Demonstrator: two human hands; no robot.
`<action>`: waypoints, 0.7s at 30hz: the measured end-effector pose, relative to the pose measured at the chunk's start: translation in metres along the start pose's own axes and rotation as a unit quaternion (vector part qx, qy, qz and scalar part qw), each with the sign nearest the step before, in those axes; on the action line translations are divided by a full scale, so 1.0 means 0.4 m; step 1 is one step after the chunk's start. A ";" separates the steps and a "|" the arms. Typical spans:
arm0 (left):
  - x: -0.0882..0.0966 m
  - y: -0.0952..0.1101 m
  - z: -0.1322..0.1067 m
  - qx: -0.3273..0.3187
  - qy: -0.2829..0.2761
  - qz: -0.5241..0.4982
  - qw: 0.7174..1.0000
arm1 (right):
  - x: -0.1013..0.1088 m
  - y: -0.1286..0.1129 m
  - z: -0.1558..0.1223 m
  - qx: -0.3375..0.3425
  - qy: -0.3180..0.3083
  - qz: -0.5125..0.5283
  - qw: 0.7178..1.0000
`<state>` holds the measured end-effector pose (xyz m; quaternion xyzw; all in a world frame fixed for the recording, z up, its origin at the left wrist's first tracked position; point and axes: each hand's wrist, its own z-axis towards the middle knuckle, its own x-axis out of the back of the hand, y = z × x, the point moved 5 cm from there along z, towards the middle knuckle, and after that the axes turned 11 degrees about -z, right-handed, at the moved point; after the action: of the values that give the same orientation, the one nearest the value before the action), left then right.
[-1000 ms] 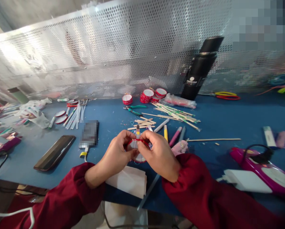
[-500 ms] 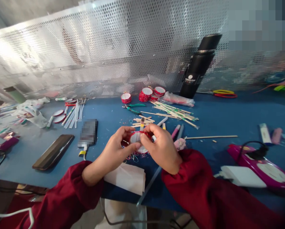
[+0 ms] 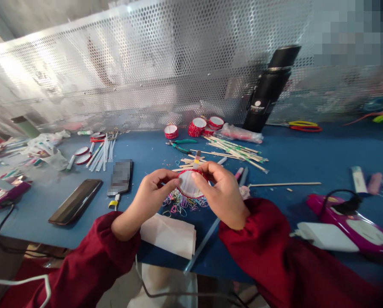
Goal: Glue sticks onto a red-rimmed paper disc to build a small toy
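Observation:
Between both hands is a round white disc with a red rim (image 3: 188, 184), its pale face tilted toward me. My left hand (image 3: 154, 192) pinches its left edge between thumb and fingers. My right hand (image 3: 221, 190) grips the right side, the thumb lying on the face and the fingers behind it. Just under the disc lies a heap of coloured rubber bands (image 3: 180, 203). A folded white paper (image 3: 168, 234) rests on the blue table between my forearms. Behind the disc are flat wooden sticks (image 3: 186, 164) and a marker-like stick with a dark tip (image 3: 197, 158).
Stacks of red-rimmed discs (image 3: 197, 125), green-handled pliers (image 3: 180, 146) and thin wooden sticks (image 3: 239, 149) lie farther back. A black flask (image 3: 265, 94) stands by the perforated metal panel (image 3: 140, 68). Phones (image 3: 77, 200) lie left; a purple power strip (image 3: 364, 226) lies right.
The disc has turned so more of its face shows, and my left thumb has slid from its middle to its left edge. More of the rubber bands is now visible.

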<state>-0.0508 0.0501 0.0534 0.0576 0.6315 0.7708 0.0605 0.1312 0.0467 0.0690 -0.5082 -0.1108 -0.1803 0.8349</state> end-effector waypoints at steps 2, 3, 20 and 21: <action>0.000 0.000 0.000 0.017 0.008 -0.021 1.000 | -0.005 0.001 -0.002 -0.007 -0.026 0.026 0.999; 0.001 0.000 0.000 0.031 0.013 -0.038 0.999 | -0.008 0.002 -0.003 -0.011 -0.041 0.039 0.998; 0.093 0.020 -0.057 0.010 0.013 -0.069 0.997 | -0.006 -0.052 -0.040 0.120 -0.058 0.033 0.991; 0.108 0.018 -0.070 0.018 0.007 -0.049 0.999 | -0.008 -0.058 -0.045 0.134 -0.065 0.039 0.988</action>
<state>-0.0981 0.0287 0.0556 0.0217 0.6476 0.7560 0.0927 0.1187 0.0218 0.0783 -0.4062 -0.1682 -0.0971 0.8929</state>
